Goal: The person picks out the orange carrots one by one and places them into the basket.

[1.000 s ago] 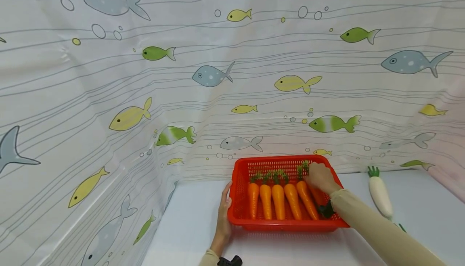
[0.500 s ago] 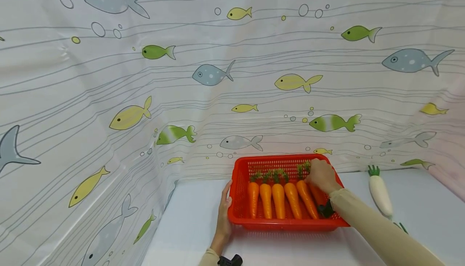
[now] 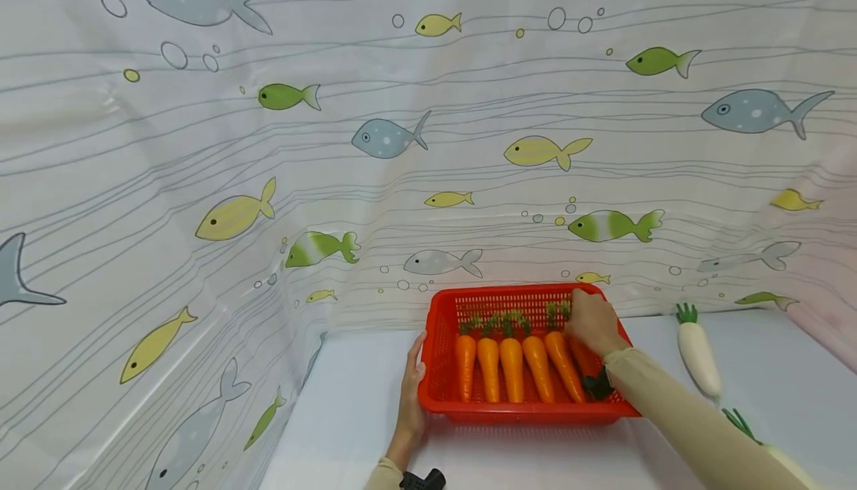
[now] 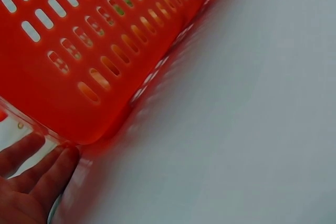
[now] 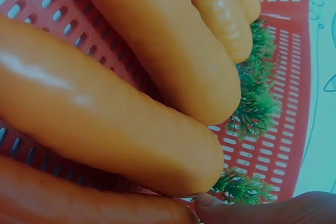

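A red plastic basket [image 3: 522,417] with slotted walls holds several orange carrots [image 3: 512,367] with leafy green tops, lying side by side. My left hand [image 3: 411,401] is at the basket's left side. Its fingers [image 4: 50,177] reach out straight against the red edge in the left wrist view. Inside the basket on the right, my right hand [image 3: 592,323] grips the top end of the rightmost carrot [image 3: 582,358], hiding its leaves. In the right wrist view the thumb [image 5: 252,211] lies at that carrot's end, close below the neighbouring carrot [image 5: 121,121].
On the white table [image 3: 348,386], a white radish [image 3: 699,360] with green leaves lies right of the basket. A second radish [image 3: 785,462] is partly covered by the right sleeve. A fish-patterned curtain [image 3: 375,207] hangs behind and at the left.
Both hands stay almost where they were, the right one at the same carrot. More of the second radish shows beyond the right sleeve. The head view has shifted slightly.
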`<state>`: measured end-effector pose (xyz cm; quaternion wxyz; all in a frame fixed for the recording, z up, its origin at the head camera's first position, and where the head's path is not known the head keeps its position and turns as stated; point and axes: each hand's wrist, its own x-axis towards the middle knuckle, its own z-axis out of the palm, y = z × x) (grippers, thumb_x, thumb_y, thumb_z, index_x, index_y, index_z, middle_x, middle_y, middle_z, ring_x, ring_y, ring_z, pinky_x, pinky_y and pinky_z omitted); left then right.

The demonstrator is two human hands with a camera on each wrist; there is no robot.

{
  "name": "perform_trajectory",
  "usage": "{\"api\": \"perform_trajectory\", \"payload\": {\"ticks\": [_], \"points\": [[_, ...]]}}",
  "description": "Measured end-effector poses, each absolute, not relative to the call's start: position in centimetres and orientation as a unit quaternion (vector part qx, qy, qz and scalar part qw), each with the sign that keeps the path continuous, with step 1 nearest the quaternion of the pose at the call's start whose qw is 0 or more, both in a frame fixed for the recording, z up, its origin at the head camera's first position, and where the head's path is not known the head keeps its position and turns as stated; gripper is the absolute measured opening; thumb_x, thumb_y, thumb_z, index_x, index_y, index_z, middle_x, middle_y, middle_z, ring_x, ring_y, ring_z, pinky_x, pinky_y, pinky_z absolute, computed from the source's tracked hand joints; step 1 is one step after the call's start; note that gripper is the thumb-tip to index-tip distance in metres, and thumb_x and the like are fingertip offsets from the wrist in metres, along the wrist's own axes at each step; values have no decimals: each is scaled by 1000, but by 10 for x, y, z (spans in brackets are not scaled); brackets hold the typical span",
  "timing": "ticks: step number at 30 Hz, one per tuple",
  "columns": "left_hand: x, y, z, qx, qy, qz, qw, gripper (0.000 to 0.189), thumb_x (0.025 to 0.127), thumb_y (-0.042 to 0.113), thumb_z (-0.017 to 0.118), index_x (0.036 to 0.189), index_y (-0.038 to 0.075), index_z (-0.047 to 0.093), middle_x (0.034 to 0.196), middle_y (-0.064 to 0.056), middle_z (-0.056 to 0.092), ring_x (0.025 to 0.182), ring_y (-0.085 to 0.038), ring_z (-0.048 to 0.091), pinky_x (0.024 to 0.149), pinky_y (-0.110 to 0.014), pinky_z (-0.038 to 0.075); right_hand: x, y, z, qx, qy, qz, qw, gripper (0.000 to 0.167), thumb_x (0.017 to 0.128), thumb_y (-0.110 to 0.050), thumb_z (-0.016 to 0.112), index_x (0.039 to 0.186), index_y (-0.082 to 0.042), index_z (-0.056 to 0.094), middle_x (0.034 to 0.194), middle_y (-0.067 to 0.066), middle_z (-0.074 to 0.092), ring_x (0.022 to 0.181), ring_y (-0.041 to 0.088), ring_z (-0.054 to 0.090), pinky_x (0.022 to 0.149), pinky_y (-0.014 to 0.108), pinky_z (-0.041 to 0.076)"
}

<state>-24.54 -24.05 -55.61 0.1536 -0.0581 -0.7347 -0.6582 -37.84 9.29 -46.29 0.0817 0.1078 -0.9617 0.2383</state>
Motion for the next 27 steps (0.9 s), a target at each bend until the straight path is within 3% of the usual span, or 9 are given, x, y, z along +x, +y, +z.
{"api": "perform_trajectory", "payload": {"ticks": [10,17,27], "points": [[-246,-241,-556,-64,-735,-656,159,59,111,40,25,169,31,25,176,-1,27,157,-37,35,121,-55,43,-383,93,-465,90,-963,245,72,46,71,-17,92,101,10,68,92,26,74,77,41,68,79,61,61],[-245,-241,-554,-61,-735,-658,150,58,112,39,23,169,31,25,175,0,27,155,-36,38,118,-45,48,-384,93,-465,87,-959,258,78,34,76,-21,89,87,5,70,81,19,73,70,34,64,72,57,60],[-247,-239,-557,-64,-726,-666,155,57,112,40,23,168,33,27,176,2,26,158,-36,34,123,-62,37,-386,93,-465,89,-956,264,92,30,86,-26,81,76,-1,67,65,8,61,61,27,56,58,42,49]]}}
